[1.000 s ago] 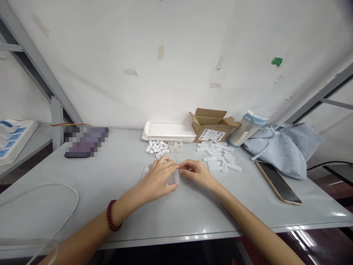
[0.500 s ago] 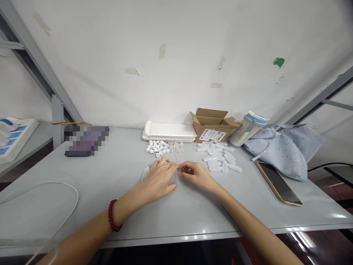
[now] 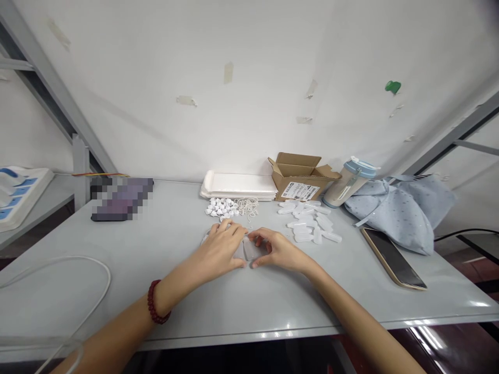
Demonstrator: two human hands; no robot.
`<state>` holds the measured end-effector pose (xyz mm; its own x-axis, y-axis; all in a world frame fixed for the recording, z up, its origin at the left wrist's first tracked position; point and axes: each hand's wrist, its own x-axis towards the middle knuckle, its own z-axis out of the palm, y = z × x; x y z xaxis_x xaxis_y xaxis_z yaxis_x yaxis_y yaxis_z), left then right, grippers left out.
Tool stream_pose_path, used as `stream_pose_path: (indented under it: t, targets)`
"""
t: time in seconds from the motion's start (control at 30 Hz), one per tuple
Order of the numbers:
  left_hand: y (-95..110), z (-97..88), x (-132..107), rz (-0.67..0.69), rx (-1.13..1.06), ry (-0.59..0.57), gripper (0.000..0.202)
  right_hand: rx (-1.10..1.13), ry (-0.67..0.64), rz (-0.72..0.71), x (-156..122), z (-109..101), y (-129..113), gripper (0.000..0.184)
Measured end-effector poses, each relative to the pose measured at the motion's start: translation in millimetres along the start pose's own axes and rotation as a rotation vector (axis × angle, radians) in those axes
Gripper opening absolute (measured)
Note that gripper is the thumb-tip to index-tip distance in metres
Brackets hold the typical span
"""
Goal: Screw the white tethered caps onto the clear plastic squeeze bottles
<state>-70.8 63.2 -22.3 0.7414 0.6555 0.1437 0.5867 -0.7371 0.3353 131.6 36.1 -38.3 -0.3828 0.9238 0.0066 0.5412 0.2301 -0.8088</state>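
- Clear plastic piece [image 3: 248, 250]: middle of the surface [image 3: 249, 306], behind its front edge.
- Left hand [image 3: 219, 248] spread, right hand [image 3: 275, 250] curved beside it; can't say whether either grips.
- Apparently lining up; next calls for light fingers.

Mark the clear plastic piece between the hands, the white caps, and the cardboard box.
Clear plastic piece [image 3: 249, 249], head view: middle of its visible face.
White caps [image 3: 222, 207], head view: middle of the pile.
Cardboard box [image 3: 302, 190], head view: middle of front face.
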Motion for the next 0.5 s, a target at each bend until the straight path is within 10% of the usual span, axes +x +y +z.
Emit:
stream_pose_path:
  t: [0.5]
  targets:
    - [-2.3,-0.5,-1.4,0.020,0.000,0.025,0.027,-0.041,0.064,-0.009,0.8,5.9,0.0,0.044]
